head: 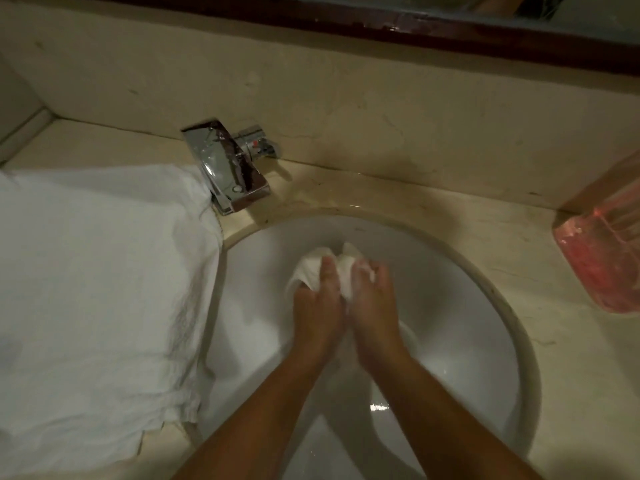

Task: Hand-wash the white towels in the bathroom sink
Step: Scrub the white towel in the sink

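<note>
White, wet, crumpled towel (311, 269) in smooth round sink (457, 306), left hand (317, 308) and right hand (373, 306) both tight around it.

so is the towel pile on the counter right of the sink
No, the white towels lie on the counter left of the sink; the pink container stands on its right.

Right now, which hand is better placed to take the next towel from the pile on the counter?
Left, probably. The towel pile lies left of the sink, nearer the left hand; the right hand would have to cross over. Both grip the small towel, so the left must release first.
</note>
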Demonstrator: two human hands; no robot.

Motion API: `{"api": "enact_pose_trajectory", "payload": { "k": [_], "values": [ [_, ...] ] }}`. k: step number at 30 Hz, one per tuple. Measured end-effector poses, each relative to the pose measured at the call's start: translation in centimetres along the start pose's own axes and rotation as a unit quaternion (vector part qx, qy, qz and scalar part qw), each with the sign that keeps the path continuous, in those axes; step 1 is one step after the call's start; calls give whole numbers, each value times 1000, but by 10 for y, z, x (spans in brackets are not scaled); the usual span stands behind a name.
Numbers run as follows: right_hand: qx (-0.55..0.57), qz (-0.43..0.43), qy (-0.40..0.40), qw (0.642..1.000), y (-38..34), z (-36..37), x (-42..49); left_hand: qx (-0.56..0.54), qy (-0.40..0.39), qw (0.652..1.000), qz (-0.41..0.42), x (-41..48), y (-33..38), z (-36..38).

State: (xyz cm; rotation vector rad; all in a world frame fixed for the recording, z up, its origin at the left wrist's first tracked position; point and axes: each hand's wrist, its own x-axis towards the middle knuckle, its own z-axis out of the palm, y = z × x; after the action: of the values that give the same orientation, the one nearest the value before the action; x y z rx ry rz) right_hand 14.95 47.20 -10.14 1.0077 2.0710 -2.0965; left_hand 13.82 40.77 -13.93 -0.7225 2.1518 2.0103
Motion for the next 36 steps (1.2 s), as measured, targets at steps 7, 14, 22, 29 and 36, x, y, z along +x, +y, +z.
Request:
{"api": "enact_pose_trajectory", "payload": {
  "k": [7,14,22,29,36],
  "values": [
    [30,12,-40,999,5,5,-22,-35,23,999,1,22,35,-2],
    [45,11,-16,999,-5,9,-9,-20,25,998,46,30,47,6],
    [-35,24,4,999,5,-17,8,61,-146,986,52,9,25,-15],
    [-44,211,-5,977,34,-48,16,218,-226,938,-147,5,13,-60],
    [-70,188,-43,979,34,-17,54,116,-158,965,-175,35,26,-25]
  ]
}}
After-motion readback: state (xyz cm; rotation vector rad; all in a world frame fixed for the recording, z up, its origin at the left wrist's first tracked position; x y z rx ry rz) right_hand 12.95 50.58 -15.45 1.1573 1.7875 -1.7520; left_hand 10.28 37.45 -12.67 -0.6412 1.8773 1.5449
